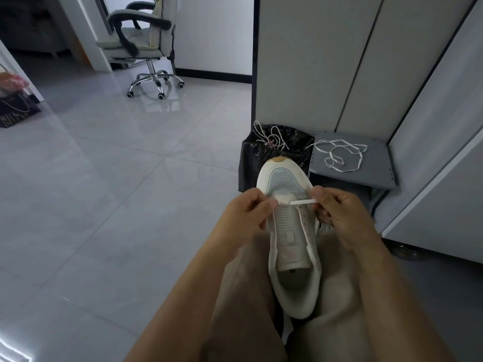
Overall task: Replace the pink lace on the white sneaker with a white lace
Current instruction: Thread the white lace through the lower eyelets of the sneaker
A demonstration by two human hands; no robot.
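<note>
A white sneaker (290,246) lies on my lap, toe pointing away, its tongue bare of lacing. A white lace (303,202) stretches across the lowest eyelets near the toe. My right hand (339,218) pinches the lace's end at the shoe's right side. My left hand (248,212) pinches the lace at the left eyelet and steadies the shoe. A strand runs down the right side of the tongue. The pink lace (271,138) lies bunched on the black-lined bin (251,163) beyond the toe. A second white lace (342,155) is spread on a grey stool (379,176).
White cabinet panels (339,61) rise behind the bin and stool and along the right. An office chair (146,45) on castors stands at the far end of the glossy tiled floor (117,178). A dark paper bag (15,111) sits at the left edge.
</note>
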